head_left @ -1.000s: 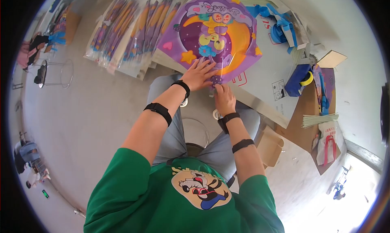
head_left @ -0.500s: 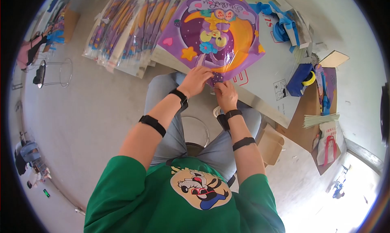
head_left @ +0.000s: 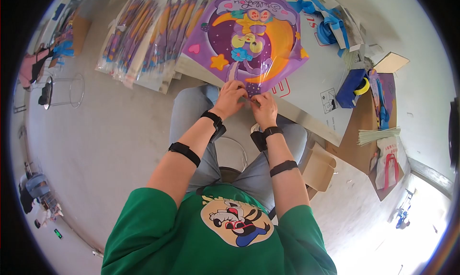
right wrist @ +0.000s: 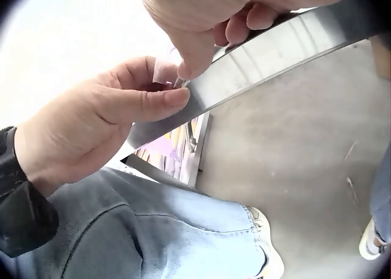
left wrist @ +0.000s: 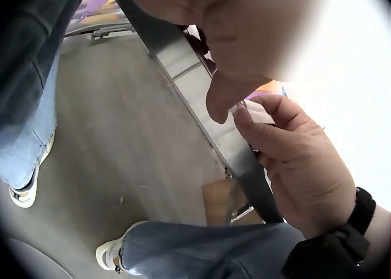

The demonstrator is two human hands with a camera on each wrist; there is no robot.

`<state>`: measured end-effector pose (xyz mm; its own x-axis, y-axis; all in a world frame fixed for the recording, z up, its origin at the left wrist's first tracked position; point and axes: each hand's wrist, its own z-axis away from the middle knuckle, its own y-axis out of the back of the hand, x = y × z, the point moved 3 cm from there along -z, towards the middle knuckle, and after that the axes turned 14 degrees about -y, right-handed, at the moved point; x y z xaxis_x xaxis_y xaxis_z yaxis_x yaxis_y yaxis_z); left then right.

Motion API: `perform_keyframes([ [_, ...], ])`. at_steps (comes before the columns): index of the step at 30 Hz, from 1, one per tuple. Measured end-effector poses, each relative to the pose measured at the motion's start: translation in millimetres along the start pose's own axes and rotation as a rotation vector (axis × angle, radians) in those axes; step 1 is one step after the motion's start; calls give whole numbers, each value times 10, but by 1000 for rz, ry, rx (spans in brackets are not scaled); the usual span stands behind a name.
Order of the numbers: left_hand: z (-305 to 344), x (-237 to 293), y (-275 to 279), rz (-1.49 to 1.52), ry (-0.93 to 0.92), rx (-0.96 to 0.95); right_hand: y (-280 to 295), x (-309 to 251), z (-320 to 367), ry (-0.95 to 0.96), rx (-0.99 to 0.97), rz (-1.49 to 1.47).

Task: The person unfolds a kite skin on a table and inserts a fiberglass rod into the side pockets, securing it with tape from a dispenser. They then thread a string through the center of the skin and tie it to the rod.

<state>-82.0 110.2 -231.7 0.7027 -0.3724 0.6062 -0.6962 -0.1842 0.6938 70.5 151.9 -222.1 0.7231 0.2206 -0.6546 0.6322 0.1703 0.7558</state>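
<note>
Plastic-wrapped bundles lie furthest left, slanting lengthwise away from the person, with floor showing on the near side. Next, the left hand pinches a small clear tab between thumb and fingers. The purple printed sheet lies on the bench, one corner pointing at the person, its long axis running nearly straight away; its lettering reads upside down from here. The right hand pinches the same tab, just off the bench's metal edge. Rightward, white benchtop spreads between the sheet and a blue tape dispenser.
</note>
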Motion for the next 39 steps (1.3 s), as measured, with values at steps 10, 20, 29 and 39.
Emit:
perform_keyframes([
  [10,-14,-71,-46,4,26,37,-20,-6,-1,-69,-3,10],
  [20,-82,-55,6,-57,59,-29,-33,7,-33,-224,-93,-59],
  [29,-105,-39,17,-43,105,-26,-60,-19,-47,-240,-49,1],
  [39,-128,-30,2,-62,125,35,-66,-44,-59,-254,-27,30],
])
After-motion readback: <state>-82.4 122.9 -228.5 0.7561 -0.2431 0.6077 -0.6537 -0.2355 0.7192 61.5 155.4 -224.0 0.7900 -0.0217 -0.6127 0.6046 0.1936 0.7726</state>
